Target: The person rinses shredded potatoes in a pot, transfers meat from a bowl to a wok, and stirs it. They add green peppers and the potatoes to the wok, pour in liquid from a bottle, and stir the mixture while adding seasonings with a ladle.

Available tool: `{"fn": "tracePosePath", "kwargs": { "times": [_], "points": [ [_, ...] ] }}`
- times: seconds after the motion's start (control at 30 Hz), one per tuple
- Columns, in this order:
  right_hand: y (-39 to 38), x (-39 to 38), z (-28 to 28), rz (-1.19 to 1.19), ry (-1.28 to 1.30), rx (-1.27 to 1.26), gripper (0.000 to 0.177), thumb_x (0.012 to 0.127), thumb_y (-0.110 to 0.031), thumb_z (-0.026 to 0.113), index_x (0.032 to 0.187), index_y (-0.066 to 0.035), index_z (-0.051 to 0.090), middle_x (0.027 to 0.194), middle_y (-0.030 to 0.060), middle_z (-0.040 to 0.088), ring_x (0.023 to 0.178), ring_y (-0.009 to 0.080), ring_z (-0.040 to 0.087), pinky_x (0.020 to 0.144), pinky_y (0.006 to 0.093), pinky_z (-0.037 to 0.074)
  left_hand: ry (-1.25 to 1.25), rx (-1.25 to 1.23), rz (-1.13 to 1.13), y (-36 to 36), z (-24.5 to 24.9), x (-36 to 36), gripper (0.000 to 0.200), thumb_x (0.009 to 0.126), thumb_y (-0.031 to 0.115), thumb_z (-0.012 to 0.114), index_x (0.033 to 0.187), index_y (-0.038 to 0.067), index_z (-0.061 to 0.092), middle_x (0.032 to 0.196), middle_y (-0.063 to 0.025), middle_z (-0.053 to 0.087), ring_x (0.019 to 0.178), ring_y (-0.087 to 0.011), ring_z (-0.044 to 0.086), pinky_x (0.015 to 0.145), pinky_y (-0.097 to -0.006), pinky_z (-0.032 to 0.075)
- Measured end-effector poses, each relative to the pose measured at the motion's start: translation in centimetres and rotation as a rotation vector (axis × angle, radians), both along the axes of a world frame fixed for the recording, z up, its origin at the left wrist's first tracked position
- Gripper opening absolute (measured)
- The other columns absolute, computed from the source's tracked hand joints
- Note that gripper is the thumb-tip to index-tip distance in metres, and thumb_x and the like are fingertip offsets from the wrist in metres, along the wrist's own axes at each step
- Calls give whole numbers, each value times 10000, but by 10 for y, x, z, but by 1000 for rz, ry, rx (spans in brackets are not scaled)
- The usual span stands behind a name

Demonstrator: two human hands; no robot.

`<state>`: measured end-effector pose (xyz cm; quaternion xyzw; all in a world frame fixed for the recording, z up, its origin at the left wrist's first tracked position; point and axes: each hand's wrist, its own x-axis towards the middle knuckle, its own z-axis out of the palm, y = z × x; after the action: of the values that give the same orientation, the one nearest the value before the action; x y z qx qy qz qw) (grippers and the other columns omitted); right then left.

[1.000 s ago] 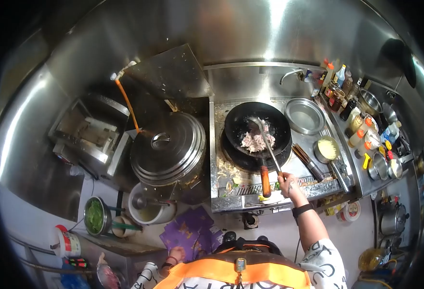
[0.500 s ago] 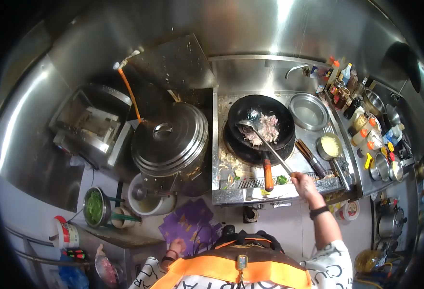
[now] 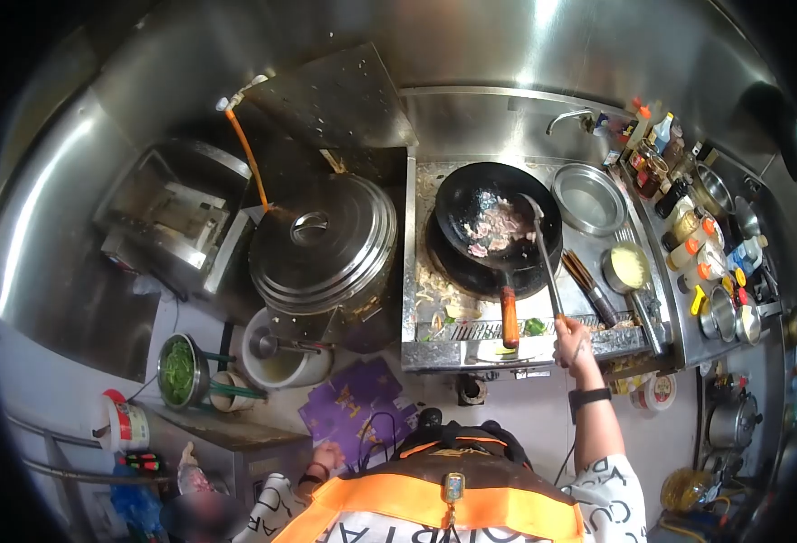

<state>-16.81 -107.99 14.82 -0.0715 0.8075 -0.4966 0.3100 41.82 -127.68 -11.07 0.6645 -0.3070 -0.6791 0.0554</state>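
Pointing away from the person, the ladle (image 3: pixel 547 262) runs forward from the right fist, its long axis nearly straight ahead and leaning slightly left, its head against the right inner wall of the wok (image 3: pixel 460 217), beyond the grip. The right hand (image 3: pixel 574 344) is closed round the near end of the ladle's handle, arm stretched forward, black wristband (image 3: pixel 589 395) behind the grip. Left of that fist, the wok's wooden handle (image 3: pixel 509 319) points back toward the person; ahead-right lies a bundle of brown sticks (image 3: pixel 581 276). The left hand (image 3: pixel 329 454) hangs low, behind and left of the grip; whether it holds anything cannot be told. Half a second earlier the ladle slanted further left, head at the wok's left; now the meat pieces (image 3: pixel 501 224) lie nearer the middle.
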Motion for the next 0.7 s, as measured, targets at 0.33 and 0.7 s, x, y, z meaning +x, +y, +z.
{"fn": "tracePosePath", "kwargs": {
  "times": [0.33, 0.7],
  "points": [
    [31, 24, 64, 168, -67, 84, 288, 904, -233, 505, 1070, -2, 550, 534, 32, 483, 350, 101, 434, 299, 231, 301, -71, -236, -23, 8, 14, -17, 221, 843, 3, 482, 1054, 16, 549, 778, -94, 605, 639, -188, 607, 511, -292, 489],
    [33, 33, 61, 111, -137, 15, 317, 908, -215, 502, 1157, -19, 510, 532, 16, 436, 347, 92, 396, 303, 231, 286, 6, -204, -134, 21, -13, 3, 163, 825, 9, 526, 976, 12, 586, 763, -87, 600, 581, -198, 600, 485, -295, 491]
  ]
}}
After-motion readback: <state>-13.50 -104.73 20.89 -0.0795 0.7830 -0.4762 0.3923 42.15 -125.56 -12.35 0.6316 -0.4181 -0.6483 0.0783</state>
